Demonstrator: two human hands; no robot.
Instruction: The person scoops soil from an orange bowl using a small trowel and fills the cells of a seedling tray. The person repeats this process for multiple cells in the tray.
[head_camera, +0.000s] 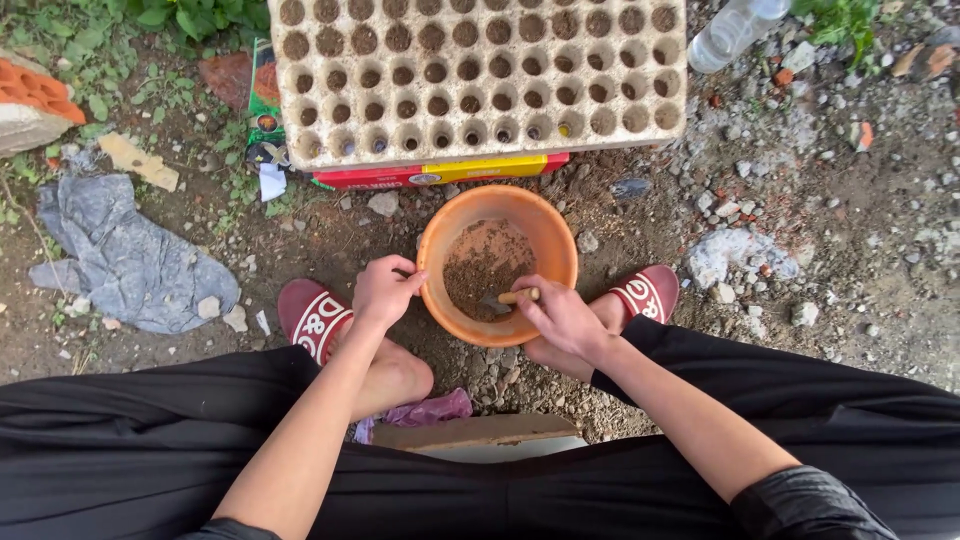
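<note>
Bowl (556, 232), orange and holding brown soil (487, 265), sits on the ground between our hands, and our left hand (384, 291) is curled over its near-left rim, gripping the edge. Our right hand (560, 316) is closed around the wooden handle of a small tool (512, 297) whose tip rests in the soil just left of the fingers. Beyond both hands stands a seed tray (477, 72), with red slippers (312, 317) just outside each wrist.
</note>
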